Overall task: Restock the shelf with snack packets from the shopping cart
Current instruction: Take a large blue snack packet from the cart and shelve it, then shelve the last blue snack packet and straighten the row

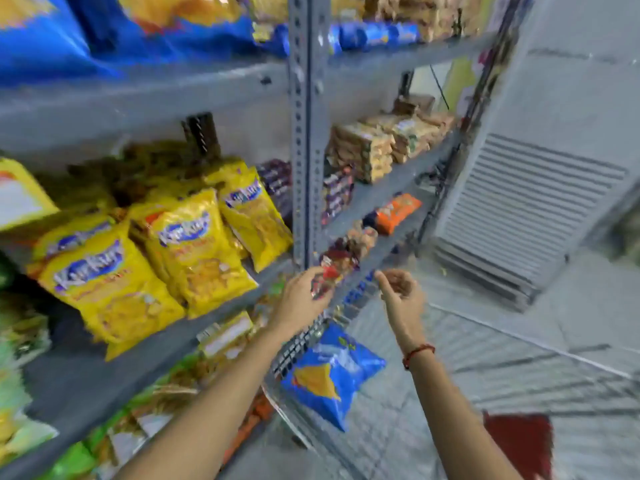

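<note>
- Left hand (304,296) grips a small red packet (325,277) at the front edge of the shelf (349,289).
- Right hand (401,292) hangs beside it, fingers loosely curled, empty.
- Blue packet (332,372) lies in the cart (519,375) below.

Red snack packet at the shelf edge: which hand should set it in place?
Left. The left hand already holds the red snack packet by the shelf; the right hand is empty, beside it.

Bright, even, soft-shadowed light; motion blur smears the whole frame, with wide-angle bending towards the edges.
</note>
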A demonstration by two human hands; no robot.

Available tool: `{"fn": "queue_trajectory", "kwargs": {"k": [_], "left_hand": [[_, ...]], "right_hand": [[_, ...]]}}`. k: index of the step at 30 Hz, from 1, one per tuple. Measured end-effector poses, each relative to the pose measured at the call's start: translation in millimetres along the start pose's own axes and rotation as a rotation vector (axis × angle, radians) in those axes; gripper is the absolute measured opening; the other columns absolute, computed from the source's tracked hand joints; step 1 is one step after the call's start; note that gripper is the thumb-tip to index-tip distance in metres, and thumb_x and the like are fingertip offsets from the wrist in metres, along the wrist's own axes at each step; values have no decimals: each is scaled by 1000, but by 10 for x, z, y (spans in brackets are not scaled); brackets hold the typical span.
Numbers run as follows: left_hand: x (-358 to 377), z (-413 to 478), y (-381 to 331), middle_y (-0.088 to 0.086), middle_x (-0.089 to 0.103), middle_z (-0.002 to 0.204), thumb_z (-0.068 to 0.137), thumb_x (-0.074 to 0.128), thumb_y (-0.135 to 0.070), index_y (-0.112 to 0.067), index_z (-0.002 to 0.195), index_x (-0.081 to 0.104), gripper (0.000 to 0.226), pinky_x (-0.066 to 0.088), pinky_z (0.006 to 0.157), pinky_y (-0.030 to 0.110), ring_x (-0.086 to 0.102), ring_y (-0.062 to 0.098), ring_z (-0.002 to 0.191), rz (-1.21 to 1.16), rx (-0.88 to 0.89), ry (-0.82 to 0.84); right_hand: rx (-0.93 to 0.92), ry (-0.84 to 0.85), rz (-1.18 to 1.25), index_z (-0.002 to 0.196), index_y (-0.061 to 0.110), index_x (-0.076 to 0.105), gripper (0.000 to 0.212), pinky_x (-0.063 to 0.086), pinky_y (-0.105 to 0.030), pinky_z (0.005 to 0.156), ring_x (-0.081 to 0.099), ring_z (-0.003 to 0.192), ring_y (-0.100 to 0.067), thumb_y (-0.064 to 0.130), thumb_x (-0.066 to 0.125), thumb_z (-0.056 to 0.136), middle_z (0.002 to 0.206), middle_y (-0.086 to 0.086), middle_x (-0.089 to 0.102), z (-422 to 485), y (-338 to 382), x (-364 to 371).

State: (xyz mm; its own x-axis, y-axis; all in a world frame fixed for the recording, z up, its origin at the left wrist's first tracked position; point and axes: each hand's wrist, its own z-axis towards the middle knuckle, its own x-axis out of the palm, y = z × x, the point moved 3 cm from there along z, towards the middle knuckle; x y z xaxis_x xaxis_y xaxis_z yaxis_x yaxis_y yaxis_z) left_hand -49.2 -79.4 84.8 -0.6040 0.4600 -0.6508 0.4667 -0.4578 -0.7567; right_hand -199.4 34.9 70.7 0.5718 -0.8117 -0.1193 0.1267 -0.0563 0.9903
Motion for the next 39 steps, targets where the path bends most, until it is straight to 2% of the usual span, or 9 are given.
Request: {"fn": "queue_trajectory", "kwargs": {"k": [6,8,14,19,21,24,27,30,39], "left_hand": [[1023,-116,911,15,50,138,83,67,-24,-4,133,44,59,38,99,30,48,27,125,146,-309,509],[1218,-40,1157,16,46,141,83,67,-28,-4,134,45,60,37,102,32,46,28,128,200,-358,612],[1710,404,1795,22,50,135,94,48,-11,0,129,45,37,39,91,32,51,34,120,274,-455,565],[2183,314,2543,29,40,141,90,55,-20,3,140,27,62,32,106,33,39,39,131,212,-617,623],[2364,219,2819,25,39,143,80,66,-19,7,132,35,66,30,107,27,39,35,133,108,-687,654],[2313,161,2661,12,43,136,83,64,2,1,127,42,50,41,90,12,52,17,115,17,-679,650],[2308,149,2671,14,48,134,75,75,-4,4,134,34,73,47,85,17,59,8,98,-118,-714,635],[2240,141,2654,6,48,139,40,83,-65,-11,136,38,119,42,105,41,50,21,122,0,-748,708],[2046,101,2230,4,47,137,49,85,-52,-13,140,24,116,46,97,39,53,26,118,-28,-850,804]], "right_hand": [[458,37,-136,92,1,62,22,46,-16,57,56,65,-11,19,71,83,75,-8,63,-352,-1503,-374],[630,89,-193,103,1,60,38,48,-23,61,57,69,-16,28,74,80,84,-12,64,-514,-1963,-398],[955,227,-211,130,9,41,70,43,-25,66,55,75,-14,42,73,78,99,-8,57,-768,-2855,-150],[1007,123,-12,135,12,41,109,49,-40,88,60,103,-24,70,74,50,115,-9,59,-620,-3207,380],[980,91,25,129,11,51,92,50,-43,96,58,115,-26,63,79,58,118,-5,61,-567,-3281,541],[915,-10,152,111,8,61,39,58,-19,64,69,88,-16,13,78,76,106,-10,67,-553,-3335,675],[943,-76,183,118,5,55,61,59,-27,71,72,88,-14,16,85,67,112,-10,69,-578,-3420,682],[966,-65,216,119,7,56,68,57,-22,57,70,80,-18,20,89,60,107,-10,70,-523,-3422,593],[888,45,243,118,4,53,57,57,-21,56,72,71,-8,7,81,69,104,-7,71,-333,-3048,115]]}}
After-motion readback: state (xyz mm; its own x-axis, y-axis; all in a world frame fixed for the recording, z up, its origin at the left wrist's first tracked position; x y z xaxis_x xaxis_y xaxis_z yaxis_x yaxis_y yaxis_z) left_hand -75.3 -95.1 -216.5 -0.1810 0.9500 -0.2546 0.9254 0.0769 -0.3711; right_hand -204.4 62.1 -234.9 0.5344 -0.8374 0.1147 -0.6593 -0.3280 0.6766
